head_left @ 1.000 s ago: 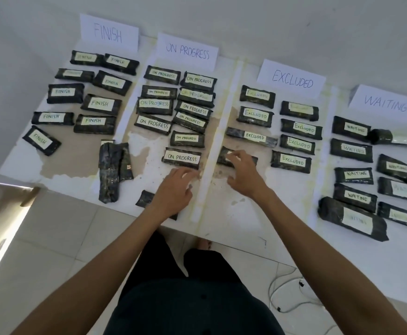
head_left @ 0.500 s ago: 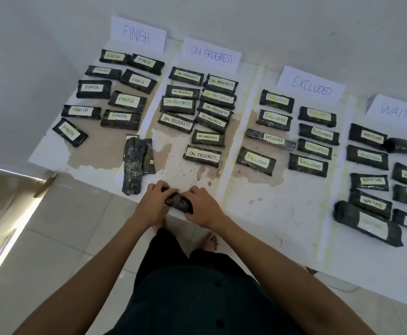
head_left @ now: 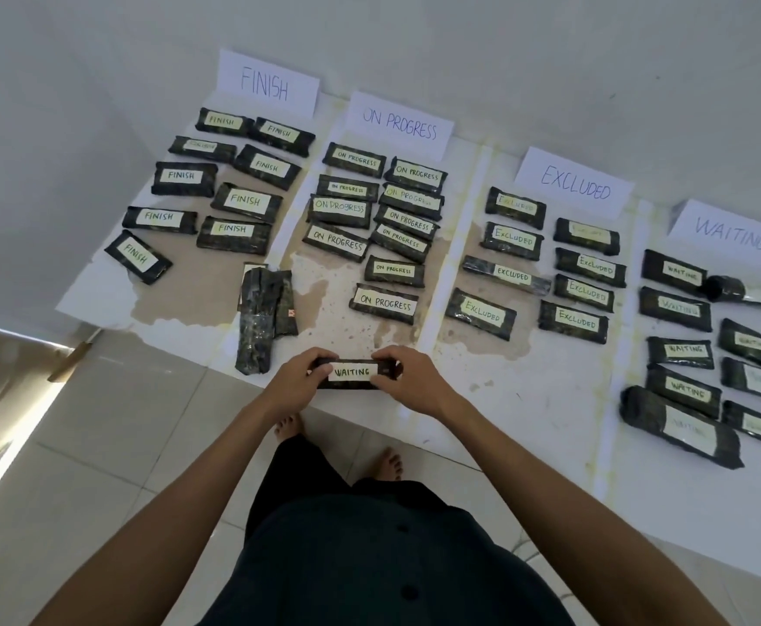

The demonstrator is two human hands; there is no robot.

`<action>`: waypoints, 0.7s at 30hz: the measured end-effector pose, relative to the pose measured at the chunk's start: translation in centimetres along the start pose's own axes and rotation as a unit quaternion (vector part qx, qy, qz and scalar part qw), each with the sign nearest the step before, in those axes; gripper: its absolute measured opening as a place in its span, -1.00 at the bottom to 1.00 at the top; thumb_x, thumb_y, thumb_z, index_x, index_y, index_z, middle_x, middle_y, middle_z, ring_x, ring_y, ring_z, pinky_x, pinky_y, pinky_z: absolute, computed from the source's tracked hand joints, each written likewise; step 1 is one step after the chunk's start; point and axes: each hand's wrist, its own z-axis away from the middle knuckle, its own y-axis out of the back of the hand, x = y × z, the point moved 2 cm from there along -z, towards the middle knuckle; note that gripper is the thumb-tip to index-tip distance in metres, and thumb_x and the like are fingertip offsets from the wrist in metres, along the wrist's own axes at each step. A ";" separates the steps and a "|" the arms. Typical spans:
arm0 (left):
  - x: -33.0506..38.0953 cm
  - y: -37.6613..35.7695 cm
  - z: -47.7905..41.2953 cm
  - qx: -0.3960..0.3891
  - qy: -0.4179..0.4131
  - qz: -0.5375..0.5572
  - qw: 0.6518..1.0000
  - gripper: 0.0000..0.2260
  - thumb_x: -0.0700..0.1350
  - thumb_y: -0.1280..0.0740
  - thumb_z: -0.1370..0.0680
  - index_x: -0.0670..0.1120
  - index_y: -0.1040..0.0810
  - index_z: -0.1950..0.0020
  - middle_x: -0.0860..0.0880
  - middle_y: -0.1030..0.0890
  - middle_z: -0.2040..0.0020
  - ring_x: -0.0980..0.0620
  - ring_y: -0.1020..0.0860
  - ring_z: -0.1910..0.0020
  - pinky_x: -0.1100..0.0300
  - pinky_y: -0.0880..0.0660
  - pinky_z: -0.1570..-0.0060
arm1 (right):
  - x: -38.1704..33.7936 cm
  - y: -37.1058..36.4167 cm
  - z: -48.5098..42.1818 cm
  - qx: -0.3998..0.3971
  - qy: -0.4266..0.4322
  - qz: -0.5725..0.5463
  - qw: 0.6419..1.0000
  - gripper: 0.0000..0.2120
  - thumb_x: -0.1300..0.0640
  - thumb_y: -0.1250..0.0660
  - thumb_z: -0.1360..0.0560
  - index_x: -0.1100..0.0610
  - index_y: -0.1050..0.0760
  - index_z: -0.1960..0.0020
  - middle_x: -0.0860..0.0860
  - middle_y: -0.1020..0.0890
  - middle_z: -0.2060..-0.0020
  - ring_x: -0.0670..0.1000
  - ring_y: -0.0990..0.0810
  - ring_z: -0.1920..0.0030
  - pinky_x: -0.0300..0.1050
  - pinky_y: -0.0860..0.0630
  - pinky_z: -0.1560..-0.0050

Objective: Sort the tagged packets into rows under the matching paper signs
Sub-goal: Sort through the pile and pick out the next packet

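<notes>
White paper sheets (head_left: 528, 399), stained brown, laid over pale floor tiles (head_left: 112, 445) against white wall (head_left: 460, 47). WAITING packet (head_left: 354, 374) clamped endwise by left hand (head_left: 295, 382) and right hand (head_left: 408, 380), above sheets' near edge.

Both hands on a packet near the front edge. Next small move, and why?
Probably carry the packet right, toward the rows under the WAITING sign. Its tag reads WAITING, and both hands, left and right, hold it below the ON PROGRESS rows.

Dark buttoned shirt (head_left: 369, 567), dark trousers (head_left: 297, 476); forearms bare, no sleeves visible; bare feet (head_left: 390, 463) on tiles.
</notes>
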 end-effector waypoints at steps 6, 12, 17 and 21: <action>1.5 -0.2 -0.5 -0.020 -0.028 -0.009 0.999 -0.82 -0.17 -0.17 -0.61 -0.03 -0.50 -0.15 0.00 -0.55 -0.05 0.01 -0.51 -0.05 0.12 -0.45 -0.08 | -0.9 -0.3 0.1 0.045 0.137 0.282 0.949 -0.49 0.01 -0.41 -0.39 0.12 -0.43 -0.30 0.11 -0.48 -0.11 0.13 -0.42 -0.08 0.03 -0.41 -0.05; 4.4 -1.9 -0.7 -0.025 -0.050 -0.018 0.998 -0.82 -0.08 -0.21 -0.59 0.05 -0.48 -0.17 0.03 -0.56 0.02 0.07 -0.52 0.05 0.22 -0.42 0.03 | 0.2 1.6 1.7 0.076 0.124 0.327 0.934 -0.50 0.05 -0.40 -0.34 0.18 -0.46 -0.24 0.14 -0.51 -0.07 0.16 -0.47 -0.01 0.02 -0.44 0.05; 8.6 -5.8 -0.3 -0.069 -0.096 -0.087 0.989 -0.68 -0.04 -0.22 -0.58 0.01 -0.37 -0.34 0.02 -0.54 -0.04 0.08 -0.51 0.14 0.21 -0.41 0.06 | 4.3 4.8 5.8 0.115 0.073 0.315 0.939 -0.49 0.08 -0.44 -0.27 0.19 -0.51 -0.19 0.14 -0.55 -0.02 0.19 -0.51 0.04 0.05 -0.53 0.11; 11.7 -10.4 0.1 -0.107 -0.156 -0.137 0.972 -0.63 -0.04 -0.24 -0.57 0.02 -0.33 -0.38 -0.02 -0.51 -0.18 0.06 -0.46 0.00 0.20 -0.41 -0.04 | 8.7 7.2 10.1 0.137 0.011 0.298 0.945 -0.49 0.09 -0.45 -0.24 0.18 -0.52 -0.17 0.14 -0.56 -0.02 0.19 -0.52 0.04 0.01 -0.52 0.13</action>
